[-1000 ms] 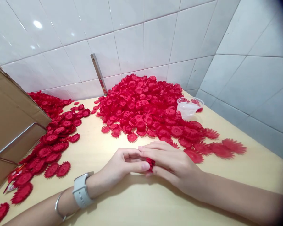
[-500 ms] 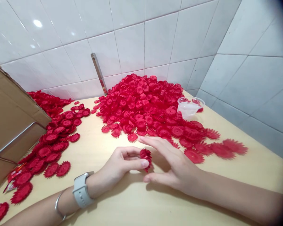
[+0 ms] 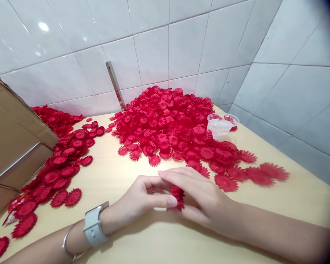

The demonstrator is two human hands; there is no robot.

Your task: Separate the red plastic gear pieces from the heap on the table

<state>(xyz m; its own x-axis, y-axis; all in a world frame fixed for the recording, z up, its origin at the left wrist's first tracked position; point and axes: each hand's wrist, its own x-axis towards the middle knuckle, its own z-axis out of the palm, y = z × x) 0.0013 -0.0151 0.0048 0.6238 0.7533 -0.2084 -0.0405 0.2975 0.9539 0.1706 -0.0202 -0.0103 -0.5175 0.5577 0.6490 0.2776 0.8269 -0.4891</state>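
My left hand (image 3: 139, 200), with a grey watch on its wrist, and my right hand (image 3: 200, 198) meet over the wooden table (image 3: 143, 242). Between their fingertips sits a small red flower piece (image 3: 178, 196), pinched by both hands. A big heap of red flower pieces (image 3: 167, 121) lies just behind my hands. Flat red petal discs (image 3: 244, 172) spread out to the right of my right hand.
A second spread of red flowers (image 3: 60, 161) runs along the left. A cardboard box (image 3: 11, 139) with a metal handle stands at the far left. A clear plastic cup (image 3: 220, 126) lies by the heap. White tiled walls close the back and right; a metal strip (image 3: 114, 86) leans there.
My right hand, open and lifted off the piece half a second ago, has closed back onto it. Both hands sit slightly lower on the table.
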